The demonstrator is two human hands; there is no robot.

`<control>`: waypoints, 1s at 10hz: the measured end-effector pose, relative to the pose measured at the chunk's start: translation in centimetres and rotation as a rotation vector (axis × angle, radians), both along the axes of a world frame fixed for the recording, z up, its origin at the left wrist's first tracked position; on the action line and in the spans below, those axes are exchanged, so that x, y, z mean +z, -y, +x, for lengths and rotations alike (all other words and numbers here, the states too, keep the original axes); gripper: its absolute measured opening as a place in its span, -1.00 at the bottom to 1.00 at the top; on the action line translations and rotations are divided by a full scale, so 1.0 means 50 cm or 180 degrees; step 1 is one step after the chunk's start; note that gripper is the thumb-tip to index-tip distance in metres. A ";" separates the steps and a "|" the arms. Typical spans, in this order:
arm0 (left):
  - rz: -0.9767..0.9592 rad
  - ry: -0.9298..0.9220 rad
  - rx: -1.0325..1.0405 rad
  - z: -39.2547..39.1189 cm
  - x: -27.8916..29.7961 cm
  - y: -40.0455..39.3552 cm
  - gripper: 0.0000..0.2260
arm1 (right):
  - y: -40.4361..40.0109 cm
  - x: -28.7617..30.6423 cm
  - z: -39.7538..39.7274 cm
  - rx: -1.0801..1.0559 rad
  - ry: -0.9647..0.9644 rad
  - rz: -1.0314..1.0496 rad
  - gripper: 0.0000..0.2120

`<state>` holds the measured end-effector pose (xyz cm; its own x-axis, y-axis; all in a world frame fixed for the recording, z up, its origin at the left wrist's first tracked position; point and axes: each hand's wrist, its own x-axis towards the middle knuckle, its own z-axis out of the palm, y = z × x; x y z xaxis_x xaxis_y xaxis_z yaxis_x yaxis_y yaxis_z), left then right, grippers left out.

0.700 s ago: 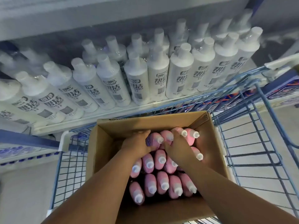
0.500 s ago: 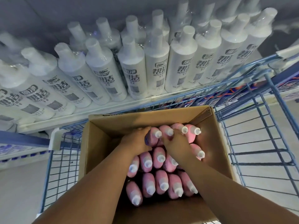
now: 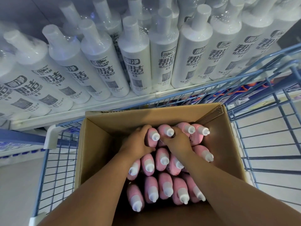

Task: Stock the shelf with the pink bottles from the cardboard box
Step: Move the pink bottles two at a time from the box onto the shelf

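An open cardboard box (image 3: pixel 97 144) sits in a blue wire cart and holds several pink bottles (image 3: pixel 164 185) with white caps, standing upright. My left hand (image 3: pixel 138 142) grips a pink bottle (image 3: pixel 152 136) in the far row, fingers curled round its left side. My right hand (image 3: pixel 177 141) grips the neighbouring pink bottle (image 3: pixel 166 131) just to the right of it. Both hands are inside the box. The shelf (image 3: pixel 97 103) lies beyond the cart.
The shelf is packed with tall white bottles (image 3: pixel 136 62) with printed labels. The blue wire cart (image 3: pixel 268 128) surrounds the box, its rim close to the shelf edge. A lower shelf (image 3: pixel 16 144) shows at the left.
The view has tilted down and moved closer to the shelf. Both hands stay in the far row of the box, and the gripped bottles sit slightly higher.
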<state>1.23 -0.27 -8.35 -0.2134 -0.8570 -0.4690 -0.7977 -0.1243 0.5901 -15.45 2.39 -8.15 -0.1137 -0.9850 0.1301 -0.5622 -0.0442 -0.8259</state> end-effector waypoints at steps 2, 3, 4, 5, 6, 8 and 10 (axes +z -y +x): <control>-0.0340 -0.0293 0.0458 0.032 0.022 -0.041 -0.32 | -0.003 0.011 -0.038 -0.0096 0.0089 0.1785 -0.89; -0.0482 -0.0435 0.0767 0.042 0.060 -0.055 -0.35 | -0.013 0.047 -0.049 -0.0128 -0.0026 0.1490 -0.85; -0.0632 -0.0464 0.0852 0.049 0.122 -0.062 -0.34 | -0.019 0.099 -0.067 -0.0141 0.0454 0.1519 -0.71; -0.0815 -0.0497 0.0880 0.047 0.194 -0.069 -0.35 | -0.024 0.166 -0.078 0.0051 0.0812 0.1415 -0.68; -0.1009 -0.0534 0.1025 0.040 0.279 -0.080 -0.33 | -0.026 0.250 -0.090 0.0245 0.1094 0.1310 -0.64; -0.1153 -0.1001 0.1334 0.029 0.484 -0.109 -0.32 | -0.028 0.442 -0.122 0.0498 0.1314 0.0935 -0.63; -0.1461 -0.1399 0.1538 0.016 0.701 -0.146 -0.34 | -0.049 0.651 -0.142 0.0918 0.1066 0.0496 -0.75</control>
<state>2.04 7.01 26.70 0.1476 -0.9890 -0.0059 -0.3999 -0.0652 0.9142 -22.54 4.83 24.40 0.1572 -0.9874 -0.0190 -0.2466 -0.0206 -0.9689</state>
